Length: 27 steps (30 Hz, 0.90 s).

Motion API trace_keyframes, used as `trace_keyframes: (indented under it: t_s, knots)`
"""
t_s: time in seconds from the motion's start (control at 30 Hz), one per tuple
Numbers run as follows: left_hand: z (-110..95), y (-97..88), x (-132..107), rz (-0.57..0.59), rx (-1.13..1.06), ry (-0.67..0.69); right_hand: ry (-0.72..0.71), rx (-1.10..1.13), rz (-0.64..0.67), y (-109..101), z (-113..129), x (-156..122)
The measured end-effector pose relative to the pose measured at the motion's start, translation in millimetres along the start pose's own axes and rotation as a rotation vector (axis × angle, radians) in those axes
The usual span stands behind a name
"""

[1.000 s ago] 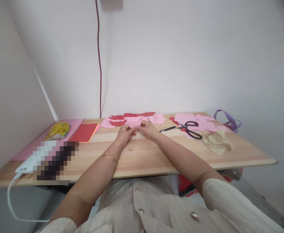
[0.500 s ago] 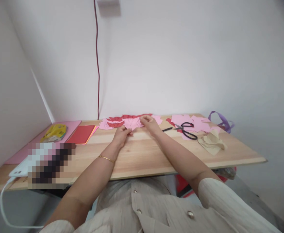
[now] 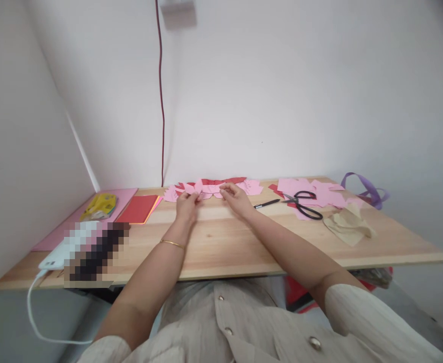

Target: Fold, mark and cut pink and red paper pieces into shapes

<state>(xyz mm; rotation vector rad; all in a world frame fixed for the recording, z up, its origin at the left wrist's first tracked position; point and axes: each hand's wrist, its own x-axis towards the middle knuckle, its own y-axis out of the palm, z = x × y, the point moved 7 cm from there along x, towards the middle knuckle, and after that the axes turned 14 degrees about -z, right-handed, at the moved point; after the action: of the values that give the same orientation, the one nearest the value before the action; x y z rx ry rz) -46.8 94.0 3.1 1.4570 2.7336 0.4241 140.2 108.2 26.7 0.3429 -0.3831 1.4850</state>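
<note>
Straight ahead, toward the far edge of a wooden table (image 3: pixel 213 252), a person's two bare hands are at cut paper. The left hand (image 3: pixel 186 207) pinches a pink cut-out (image 3: pixel 193 188) between thumb and fingers, in front of a row of pink and red pieces (image 3: pixel 252 187) near the wall. The right hand (image 3: pixel 238 199), thumb and fingers drawn together, is just to the right; whether it grips paper too, I cannot tell. Near it lie a pen (image 3: pixel 268 203) and black-handled scissors (image 3: pixel 308 211), with pink scraps (image 3: pixel 325 194) around them. Farther right are a crumpled beige piece (image 3: pixel 347 228) and a purple ribbon (image 3: pixel 374 195). At left are red sheets (image 3: pixel 135 209) and a yellow packet (image 3: pixel 99 205) on a pink board (image 3: pixel 57 236).
</note>
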Motion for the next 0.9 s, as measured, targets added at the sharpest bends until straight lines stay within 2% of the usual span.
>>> trace_keyframes:
  t_s: [0.03,0.07,0.2,0.3,0.4,0.6,0.67,0.77,0.9]
  knots:
    - [-0.1,-4.7,3.7,-0.058,-0.058,-0.028,0.012,0.003,-0.003,-0.2,-1.9,0.8]
    - [1.2,-3.8,4.5,-0.047,-0.084,-0.066,0.018,-0.003,0.003,0.4,-3.8,1.1]
    - [7.5,16.6,-11.5,0.159,-0.125,-0.18,0.035,-0.045,0.057,6.2,-9.8,-1.7]
    - [9.5,27.9,-26.5,0.275,-0.099,-0.169,0.056,0.006,0.126,13.6,-9.4,-7.0]
    - [10.8,31.2,-33.2,0.329,-0.075,-0.159,0.078,0.096,0.173,18.9,-6.2,-11.6]
    - [12.2,31.1,-34.7,0.353,-0.093,-0.2,0.058,0.031,0.085,11.9,-4.0,-9.7]
    - [12.3,30.4,-34.7,0.339,-0.079,-0.202,0.048,0.043,0.098,12.5,-2.3,-10.3]
    - [8.7,29.1,-34.2,0.325,0.008,-0.137,0.087,0.077,0.13,15.7,-3.8,-12.6]
    - [2.7,29.8,-34.9,0.346,0.134,-0.034,0.148,0.075,0.101,15.9,-10.9,-12.7]
